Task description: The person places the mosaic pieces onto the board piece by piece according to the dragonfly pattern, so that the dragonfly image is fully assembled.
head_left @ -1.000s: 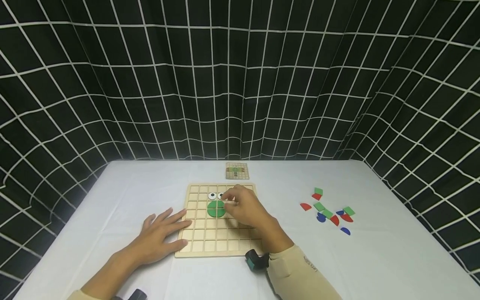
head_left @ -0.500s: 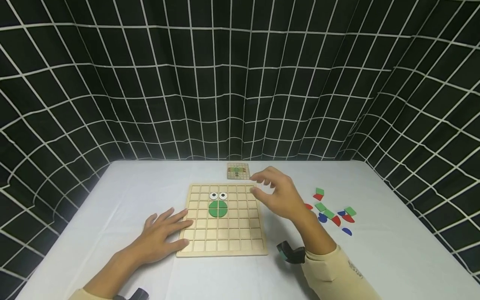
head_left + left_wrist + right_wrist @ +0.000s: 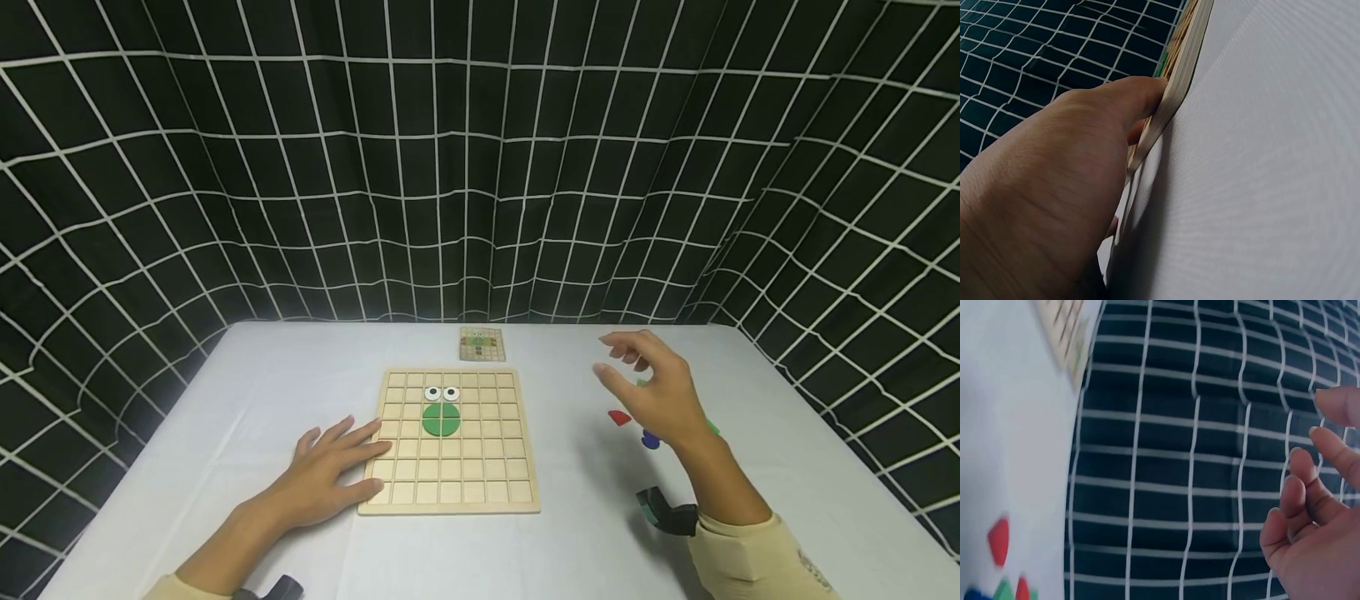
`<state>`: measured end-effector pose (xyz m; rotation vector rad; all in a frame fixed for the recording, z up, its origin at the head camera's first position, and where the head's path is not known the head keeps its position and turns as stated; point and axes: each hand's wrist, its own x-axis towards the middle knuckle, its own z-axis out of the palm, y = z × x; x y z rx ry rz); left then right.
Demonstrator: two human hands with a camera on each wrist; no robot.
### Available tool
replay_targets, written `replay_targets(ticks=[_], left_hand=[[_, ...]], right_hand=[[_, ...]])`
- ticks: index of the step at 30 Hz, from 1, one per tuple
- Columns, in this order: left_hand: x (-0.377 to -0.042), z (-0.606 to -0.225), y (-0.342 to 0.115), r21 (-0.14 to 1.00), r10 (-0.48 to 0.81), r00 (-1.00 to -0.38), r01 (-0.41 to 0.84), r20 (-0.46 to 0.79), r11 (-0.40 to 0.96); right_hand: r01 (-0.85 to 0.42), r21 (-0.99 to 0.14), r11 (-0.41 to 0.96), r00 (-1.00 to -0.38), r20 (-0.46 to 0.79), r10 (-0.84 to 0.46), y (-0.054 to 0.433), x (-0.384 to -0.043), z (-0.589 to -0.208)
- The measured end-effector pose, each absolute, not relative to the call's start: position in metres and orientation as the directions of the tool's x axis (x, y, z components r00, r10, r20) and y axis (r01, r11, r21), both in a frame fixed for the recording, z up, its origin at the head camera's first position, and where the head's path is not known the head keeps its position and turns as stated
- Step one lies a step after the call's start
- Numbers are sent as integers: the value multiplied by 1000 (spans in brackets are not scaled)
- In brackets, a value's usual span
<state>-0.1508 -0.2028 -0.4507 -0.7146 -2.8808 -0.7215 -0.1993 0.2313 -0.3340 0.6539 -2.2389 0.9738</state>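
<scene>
A square wooden grid board (image 3: 480, 471) lies on the white table. Two round eye pieces (image 3: 432, 393) sit side by side in its upper cells, and below them quarter pieces form a green disc (image 3: 441, 419). My left hand (image 3: 322, 471) rests with spread fingers on the board's left edge; the left wrist view shows the thumb (image 3: 1138, 97) against the rim. My right hand (image 3: 656, 392) hovers above the table right of the board, thumb and fingers apart, holding nothing. Beneath it, a red piece (image 3: 619, 417) and blue pieces (image 3: 651, 439) show; the hand hides others.
A small picture card (image 3: 482, 343) with a gridded pattern lies behind the board. Black cloth with white grid lines (image 3: 480, 167) hangs around the table's back and sides. A green piece (image 3: 713, 427) peeks out beside the right wrist.
My right hand has left the board, where it was at the eye and green pieces, and moved right over the loose pieces. The left hand has stayed on the board's edge.
</scene>
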Motion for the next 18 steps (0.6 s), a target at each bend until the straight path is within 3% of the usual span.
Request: replay_targets(ticks=[18], left_hand=[[-149,-449,-202,417,419,-888,460,190,784]], right_hand=[[-245,-595,765,-912,410,27,302,-213,-386]])
